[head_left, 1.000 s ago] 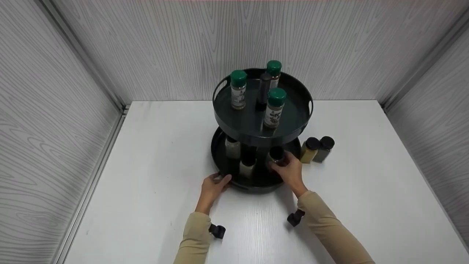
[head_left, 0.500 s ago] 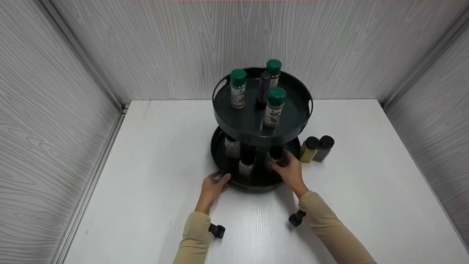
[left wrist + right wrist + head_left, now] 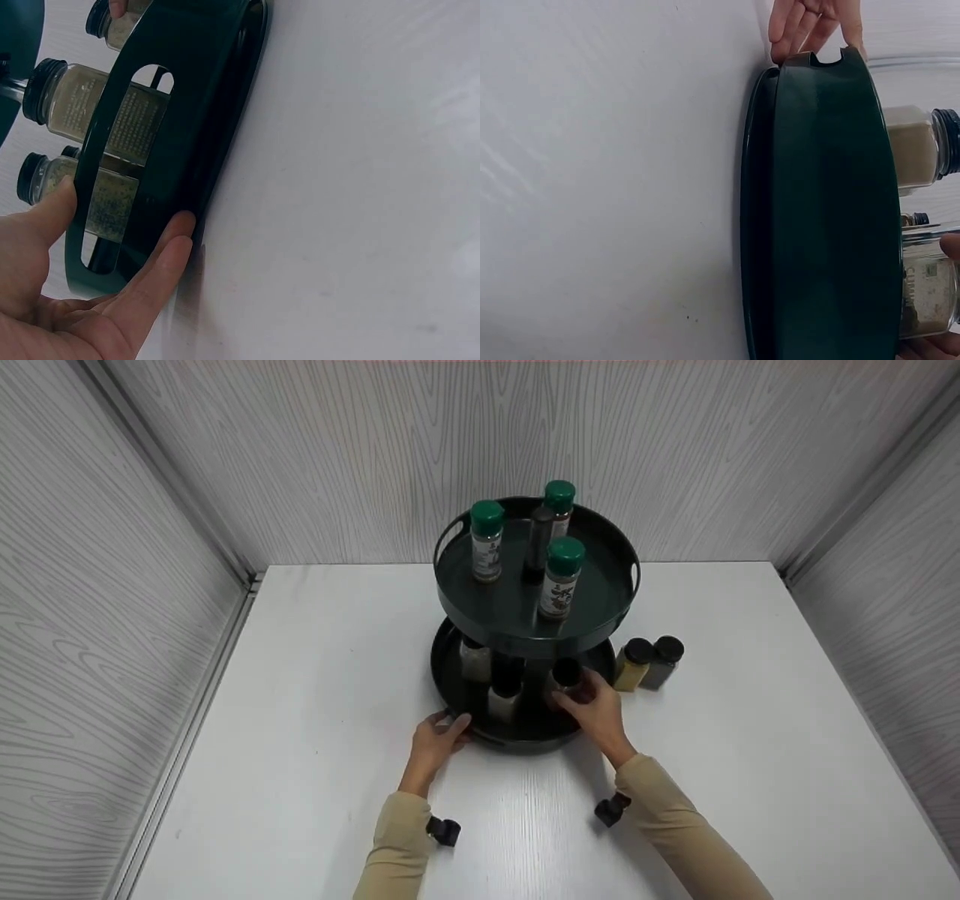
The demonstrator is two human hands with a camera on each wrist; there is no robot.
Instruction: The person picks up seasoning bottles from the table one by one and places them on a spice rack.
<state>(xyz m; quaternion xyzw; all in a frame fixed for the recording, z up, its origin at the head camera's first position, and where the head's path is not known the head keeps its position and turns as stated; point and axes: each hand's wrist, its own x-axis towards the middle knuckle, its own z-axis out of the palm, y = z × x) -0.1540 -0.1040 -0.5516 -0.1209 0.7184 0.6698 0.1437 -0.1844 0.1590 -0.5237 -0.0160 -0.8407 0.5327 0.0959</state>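
A dark green two-tier round spice rack [image 3: 480,611] stands on the white table. My left hand [image 3: 433,746] holds the front left rim of its lower tray [image 3: 536,744], thumb at the rim by the handle slot and fingers against the outer wall. At the lower tray's right side, my right hand [image 3: 600,711] pinches a black-lidded glass spice jar [image 3: 928,296]. Two more black-lidded jars, one at the front [image 3: 504,701] and one farther left [image 3: 475,661], sit on this tray. The upper tray partly shades and covers the lower one.
On the upper tray stand green-capped spice bottles [image 3: 560,579] around a dark central post [image 3: 538,540]. Right of the rack, a yellow-filled jar [image 3: 632,671] and a dark-filled jar [image 3: 661,666] stand side by side on the table [image 3: 337,660]. Grey wood-grain panels [image 3: 337,457] enclose three sides.
My right wrist has shifted slightly to the right and tilted, with the fingers still at the jar. My left hand and the rack look nearly unchanged.
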